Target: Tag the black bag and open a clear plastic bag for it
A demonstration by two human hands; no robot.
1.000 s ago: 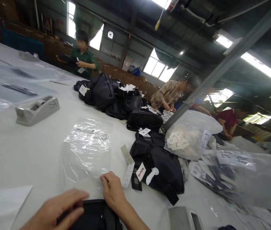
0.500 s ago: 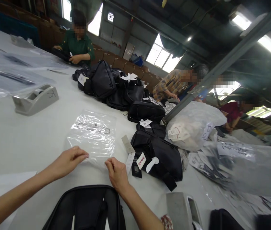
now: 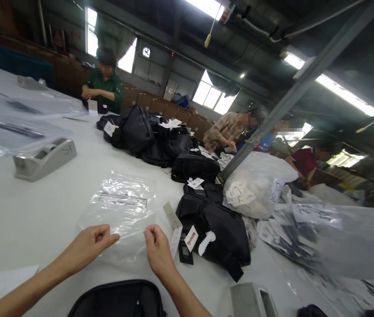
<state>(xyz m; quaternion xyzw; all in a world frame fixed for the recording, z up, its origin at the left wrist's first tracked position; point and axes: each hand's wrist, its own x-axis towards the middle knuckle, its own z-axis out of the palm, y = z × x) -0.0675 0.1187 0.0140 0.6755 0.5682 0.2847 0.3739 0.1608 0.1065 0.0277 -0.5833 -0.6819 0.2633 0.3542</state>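
A clear plastic bag (image 3: 124, 200) with dark print lies on the white table in front of me. At its near left part is my left hand (image 3: 90, 244), closed, fingers curled and thumb stretched along the film. My right hand (image 3: 157, 248) pinches the bag's near right edge between thumb and fingers. Just below both hands, a black bag (image 3: 117, 299) is partly cut off by the bottom of the view. Right of my right hand lies another black bag (image 3: 213, 229) with a red-lettered white tag (image 3: 191, 238) and other hang tags.
Several black bags (image 3: 137, 132) are heaped farther back. Grey tape dispensers stand at left (image 3: 44, 158) and bottom right (image 3: 253, 299). A metal post (image 3: 266, 127) rises beside a plastic sack of tags (image 3: 256, 185). Co-workers, one in a green shirt (image 3: 117, 90), are across the table.
The view has tilted up, so things sit lower in it. My left hand has shifted left along the plastic bag, its thumb now farther from the fingers. My right hand keeps its pinch.
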